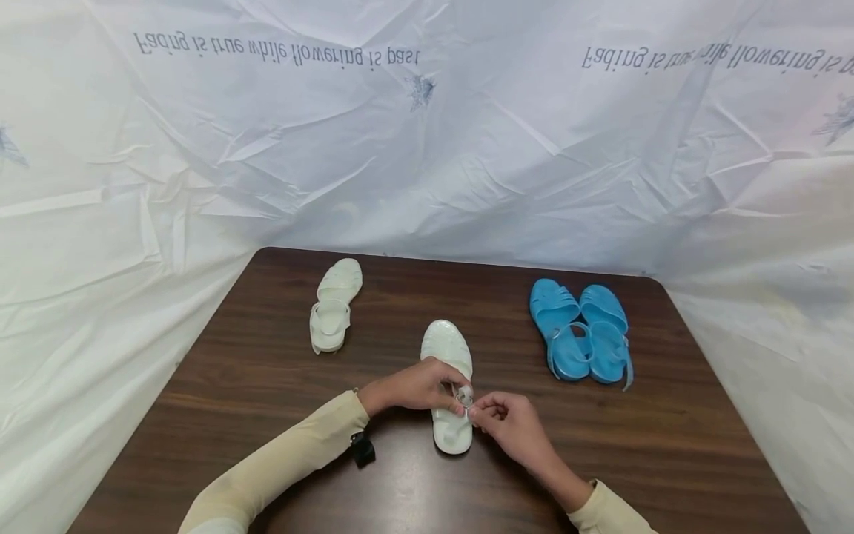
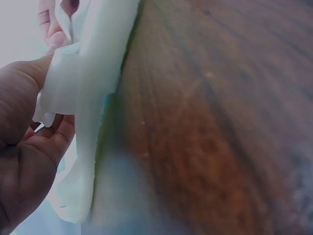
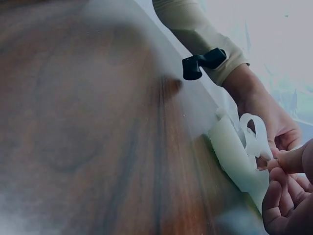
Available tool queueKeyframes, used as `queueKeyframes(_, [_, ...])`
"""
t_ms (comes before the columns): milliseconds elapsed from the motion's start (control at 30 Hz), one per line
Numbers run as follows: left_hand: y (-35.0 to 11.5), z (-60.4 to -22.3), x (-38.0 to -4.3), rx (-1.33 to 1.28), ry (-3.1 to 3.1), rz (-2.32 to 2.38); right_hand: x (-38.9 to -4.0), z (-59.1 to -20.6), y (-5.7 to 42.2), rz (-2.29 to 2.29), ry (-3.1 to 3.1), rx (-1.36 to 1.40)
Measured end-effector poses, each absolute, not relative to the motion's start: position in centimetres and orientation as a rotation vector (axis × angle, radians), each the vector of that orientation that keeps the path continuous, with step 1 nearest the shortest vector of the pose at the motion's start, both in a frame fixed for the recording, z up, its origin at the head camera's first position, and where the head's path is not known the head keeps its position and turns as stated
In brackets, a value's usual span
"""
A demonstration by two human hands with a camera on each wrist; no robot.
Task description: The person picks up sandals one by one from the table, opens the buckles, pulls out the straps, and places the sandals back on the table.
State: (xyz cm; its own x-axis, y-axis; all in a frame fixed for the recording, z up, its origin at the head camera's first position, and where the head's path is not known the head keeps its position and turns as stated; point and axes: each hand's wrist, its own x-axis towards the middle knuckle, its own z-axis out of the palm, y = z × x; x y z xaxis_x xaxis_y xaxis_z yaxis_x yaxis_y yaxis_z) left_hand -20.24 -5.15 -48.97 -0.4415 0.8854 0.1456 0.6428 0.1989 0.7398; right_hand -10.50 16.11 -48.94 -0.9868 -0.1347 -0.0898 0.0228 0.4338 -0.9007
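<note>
In the head view a white sandal (image 1: 445,344) lies at the middle of the table, toe pointing away. My left hand (image 1: 422,384) reaches across it and pinches its ankle strap near the buckle (image 1: 465,394). From the right side my right hand (image 1: 510,424) pinches the strap's end between thumb and forefinger, close to the left fingertips. In the right wrist view the strap (image 3: 254,134) loops up above the sandal's heel. The left wrist view has the sandal's pale side (image 2: 100,54) standing along the table. Fingers partly hide the buckle.
A second white sandal (image 1: 341,282) lies at the back left of the brown table (image 1: 267,386). Two blue sandals (image 1: 555,300) lie side by side at the right. A white printed sheet (image 1: 427,170) hangs behind the table. A black wrist device (image 1: 362,449) hangs under the left sleeve.
</note>
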Motion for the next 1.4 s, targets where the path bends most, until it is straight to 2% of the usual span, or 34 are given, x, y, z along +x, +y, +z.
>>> queueKeyframes(533, [-5.2,-49.5,-20.3,1.456,2.168,1.115,-10.3,-49.7,16.8,-1.757,2.281,0.036])
queueKeyframes(967, [-5.2,-49.1,-20.2,1.48,2.181,1.072,-10.3,-49.6,15.7,-1.662,2.523,0.009])
queueKeyframes(1400, [-5.3,-49.3,-20.1,1.429,2.213,1.068,-9.7,-49.2,15.8,-1.638,2.531,0.101])
